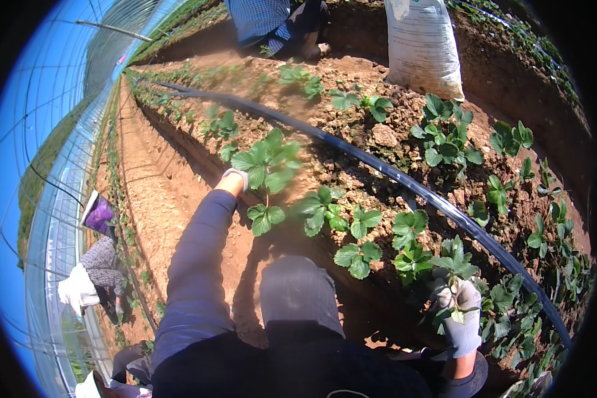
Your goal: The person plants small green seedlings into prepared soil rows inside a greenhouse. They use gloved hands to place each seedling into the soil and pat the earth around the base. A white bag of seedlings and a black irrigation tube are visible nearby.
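My left hand (236, 178), in a pale glove, reaches out to the bed's edge, mostly hidden beneath the leaves of a strawberry plant (266, 159); its fingers do not show. At the lower right my right hand (460, 302), in a whitish knit glove, has its fingers curled around the stems of a leafy strawberry plant (455, 261). Between the two hands, several small strawberry plants (360, 258) grow along the near side of the soil bed (385, 134). Some leaves near my left hand are blurred.
A black irrigation hose (353, 149) runs lengthwise over the bed. Beyond it stands a white woven sack (425, 54) bearing writing. A person in a checked shirt (258, 20) is at the top. Two people (99, 271) work at the left, past a dirt furrow (154, 169), beneath the greenhouse frame.
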Demonstrator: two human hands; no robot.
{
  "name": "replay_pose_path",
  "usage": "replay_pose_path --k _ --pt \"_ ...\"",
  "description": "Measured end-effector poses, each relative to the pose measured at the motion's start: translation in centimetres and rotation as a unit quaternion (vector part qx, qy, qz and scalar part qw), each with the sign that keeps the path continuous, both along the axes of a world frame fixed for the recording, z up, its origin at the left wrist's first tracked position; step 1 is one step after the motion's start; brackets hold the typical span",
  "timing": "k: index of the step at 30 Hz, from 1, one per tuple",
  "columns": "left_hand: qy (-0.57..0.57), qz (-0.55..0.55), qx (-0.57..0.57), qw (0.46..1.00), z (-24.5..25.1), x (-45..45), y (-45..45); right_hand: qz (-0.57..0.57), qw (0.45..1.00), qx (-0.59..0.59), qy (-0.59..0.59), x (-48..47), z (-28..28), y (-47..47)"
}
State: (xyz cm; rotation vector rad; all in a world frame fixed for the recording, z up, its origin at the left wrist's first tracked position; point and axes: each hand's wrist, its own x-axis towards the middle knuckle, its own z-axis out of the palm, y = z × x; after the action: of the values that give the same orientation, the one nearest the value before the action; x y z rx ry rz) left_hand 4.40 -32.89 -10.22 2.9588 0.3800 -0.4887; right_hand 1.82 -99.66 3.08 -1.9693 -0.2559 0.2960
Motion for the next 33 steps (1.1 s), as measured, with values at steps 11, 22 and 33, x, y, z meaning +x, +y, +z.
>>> replay_pose_path --k 11,22,33 --pt "0.081 -0.004 0.024 0.996 7.7 1.3 -4.1 0.034 0.999 -0.013 -0.024 0.0 0.0 -0.2" --pt "0.147 -0.099 0.182 0.967 11.5 5.9 -7.1 0.044 0.999 -0.020 -0.011 0.2 2.0 0.4" --pt "0.112 0.025 -0.058 0.992 16.1 9.1 -3.3 0.070 0.993 -0.085 -0.039 0.0 1.2 0.3"
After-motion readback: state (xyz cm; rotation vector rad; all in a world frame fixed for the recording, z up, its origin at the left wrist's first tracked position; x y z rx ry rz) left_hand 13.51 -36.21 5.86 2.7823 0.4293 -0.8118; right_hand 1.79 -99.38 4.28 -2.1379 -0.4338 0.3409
